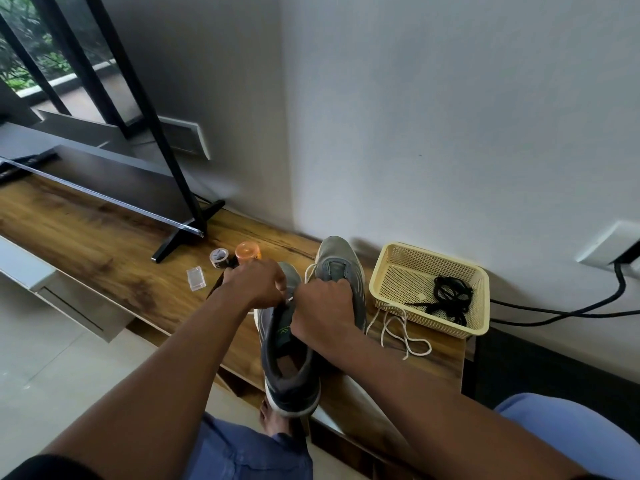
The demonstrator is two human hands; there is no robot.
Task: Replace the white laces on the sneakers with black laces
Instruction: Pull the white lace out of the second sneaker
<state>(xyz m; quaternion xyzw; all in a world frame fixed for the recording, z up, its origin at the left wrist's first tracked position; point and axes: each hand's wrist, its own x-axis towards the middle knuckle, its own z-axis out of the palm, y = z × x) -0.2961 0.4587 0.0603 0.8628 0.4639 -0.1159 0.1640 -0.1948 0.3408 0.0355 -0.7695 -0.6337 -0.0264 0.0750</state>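
Two grey sneakers stand on a wooden bench. The near sneaker [289, 372] has its heel toward me, and both my hands work at its lacing. My left hand [256, 284] pinches a bit of white lace [290, 298] over its tongue. My right hand [320, 313] grips the same sneaker's upper by the eyelets. The far sneaker [337, 263] lies behind my right hand, and its white lace [403, 336] trails loose over the bench. A bundle of black laces [450, 296] lies in a cream plastic basket [391, 268] at the right.
A television stand foot [188, 233] rests on the wooden bench [104, 244] to the left. A tape roll [219, 257], an orange lid [247, 251] and a small clear box [196, 278] sit near my left hand. Black cables [554, 311] run behind the basket.
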